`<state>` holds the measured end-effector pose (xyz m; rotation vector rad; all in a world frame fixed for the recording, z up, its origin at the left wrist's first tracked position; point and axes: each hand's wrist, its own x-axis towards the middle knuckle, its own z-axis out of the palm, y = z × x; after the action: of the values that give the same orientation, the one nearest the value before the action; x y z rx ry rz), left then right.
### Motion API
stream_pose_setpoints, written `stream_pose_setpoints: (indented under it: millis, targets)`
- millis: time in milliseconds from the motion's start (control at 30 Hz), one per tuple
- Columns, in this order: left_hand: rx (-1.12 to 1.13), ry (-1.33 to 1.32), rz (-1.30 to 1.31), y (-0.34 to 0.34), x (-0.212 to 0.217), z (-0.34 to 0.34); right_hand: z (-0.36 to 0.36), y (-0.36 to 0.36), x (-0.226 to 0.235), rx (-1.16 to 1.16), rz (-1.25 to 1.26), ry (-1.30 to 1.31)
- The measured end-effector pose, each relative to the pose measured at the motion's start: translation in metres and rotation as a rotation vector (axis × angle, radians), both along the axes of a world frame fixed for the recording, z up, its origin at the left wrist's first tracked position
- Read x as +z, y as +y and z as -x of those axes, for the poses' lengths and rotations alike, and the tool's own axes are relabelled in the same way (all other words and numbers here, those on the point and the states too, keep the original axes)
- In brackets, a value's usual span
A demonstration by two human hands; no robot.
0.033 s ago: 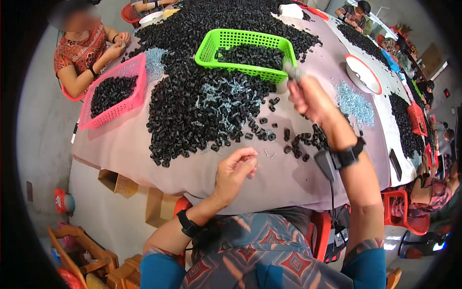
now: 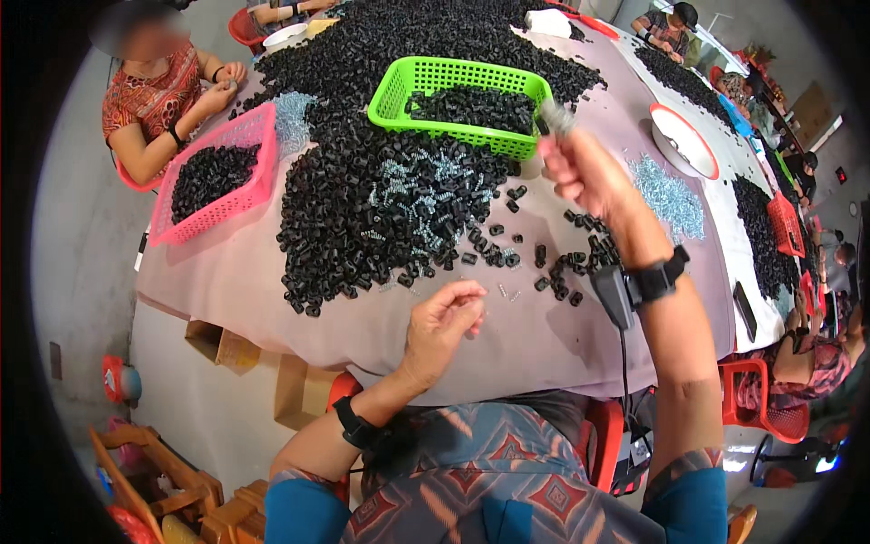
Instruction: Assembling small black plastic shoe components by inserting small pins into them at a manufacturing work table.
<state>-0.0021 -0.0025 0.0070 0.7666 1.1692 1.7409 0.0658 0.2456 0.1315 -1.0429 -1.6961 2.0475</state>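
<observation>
My left hand [image 2: 441,328] rests low over the near side of the table, its fingers curled together. Whatever those fingertips hold, if anything, is too small to make out. Further out on the right, my right hand [image 2: 584,177] is raised with bent fingers beside the right end of a green plastic basket [image 2: 426,129]. A blurred greyish thing [image 2: 555,118] shows at its fingertips. The basket holds small black plastic parts [image 2: 480,107]. In front of it spreads a heap of black parts [image 2: 335,218] with small metal springs [image 2: 426,186] on top. A few loose springs [image 2: 504,290] lie near my left fingertips.
To the right lie a pile of springs [image 2: 669,199] and a white bowl with a red rim [image 2: 684,140]. A pink basket [image 2: 265,172] of black parts stands at left, next to a seated co-worker [image 2: 159,100]. Other people sit around the far tables.
My right hand has shifted slightly, and the blurred greyish thing at its fingertips has moved a little to the right. The green basket sits marginally nearer. My left hand stays where it was.
</observation>
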Motion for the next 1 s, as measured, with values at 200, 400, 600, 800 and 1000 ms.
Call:
stream_pose_setpoints:
  millis: [200,400,600,800,1000]
  targets:
    - [-0.025,0.003,0.035,-0.003,-0.004,0.0,0.005,-0.017,-0.015,-0.185,-0.452,-0.175]
    - [0.042,-0.003,0.046,-0.001,0.0,0.008,-0.029,-0.02,-0.071,0.168,-0.879,-0.106]
    - [0.076,-0.025,0.026,-0.001,0.0,0.006,-0.04,-0.058,-0.076,0.213,-1.006,-0.253]
    - [0.077,0.018,0.034,0.0,0.0,0.005,-0.038,-0.071,-0.091,0.248,-1.156,-0.317]
    - [0.064,0.079,0.027,0.0,-0.002,0.004,-0.035,-0.07,-0.094,0.277,-1.151,-0.336]
